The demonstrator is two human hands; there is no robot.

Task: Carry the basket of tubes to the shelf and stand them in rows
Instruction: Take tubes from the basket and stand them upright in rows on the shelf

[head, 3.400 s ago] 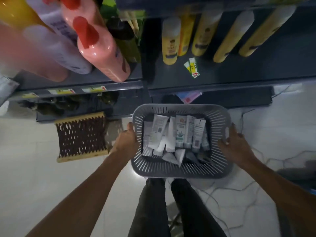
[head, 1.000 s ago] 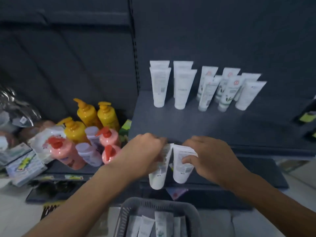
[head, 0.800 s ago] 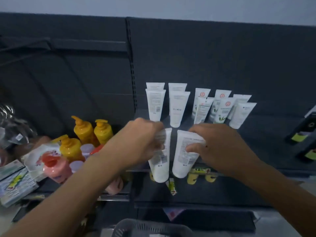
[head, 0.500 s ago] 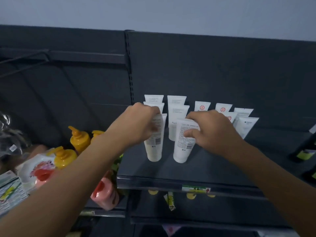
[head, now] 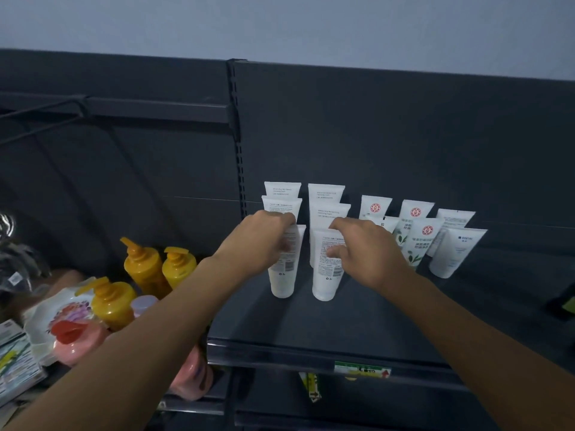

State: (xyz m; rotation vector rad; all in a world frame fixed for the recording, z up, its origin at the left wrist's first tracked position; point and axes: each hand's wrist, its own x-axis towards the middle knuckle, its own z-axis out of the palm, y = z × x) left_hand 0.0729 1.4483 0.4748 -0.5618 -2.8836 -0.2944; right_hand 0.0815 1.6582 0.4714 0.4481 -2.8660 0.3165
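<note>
Two white tubes stand cap-down near the front of the dark shelf. My left hand is closed around the upper part of the left tube. My right hand grips the upper part of the right tube. Behind them more white tubes stand in two columns against the back panel. To the right, several tubes with red logos and green leaf prints stand in rows. The basket is out of view.
On the lower shelf at left stand yellow pump bottles, pink bottles and packets. A price label sits on the shelf's front edge. The shelf's right part holds a dark item.
Both hands lifted a tube each from the basket up to the shelf and stood them cap-down in front of the existing columns. The basket dropped out of view.
</note>
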